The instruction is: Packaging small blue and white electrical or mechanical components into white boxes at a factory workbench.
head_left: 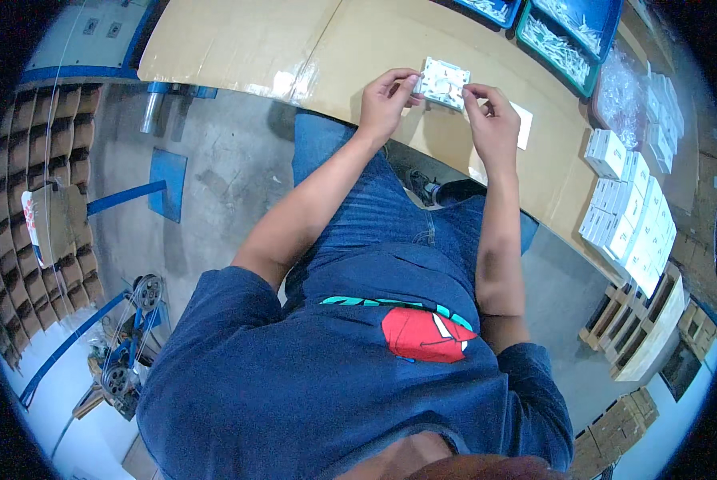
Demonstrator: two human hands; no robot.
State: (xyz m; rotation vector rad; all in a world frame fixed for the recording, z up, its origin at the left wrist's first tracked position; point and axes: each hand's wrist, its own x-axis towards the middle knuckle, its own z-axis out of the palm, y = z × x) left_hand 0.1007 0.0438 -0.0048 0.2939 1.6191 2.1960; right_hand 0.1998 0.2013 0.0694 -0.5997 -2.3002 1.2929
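A square white plastic housing [445,82], with small moulded parts on its upper face, is held above the table between my two hands. My left hand [386,102] grips its left edge between thumb and fingers. At the opposite edge, my right hand [493,120] pinches the housing's right side with the thumb and fingertips. Fine details of the housing are too small to make out. Partly behind my right hand lies a flat white piece [524,126] on the tabletop.
The brown-covered table [238,44] curves around in front of me. Blue and green bins [521,38] of small white parts stand at the far right. Beyond them are clear plastic bags [621,92] and stacked white square pieces [626,212]. A wooden pallet [626,332] sits at lower right.
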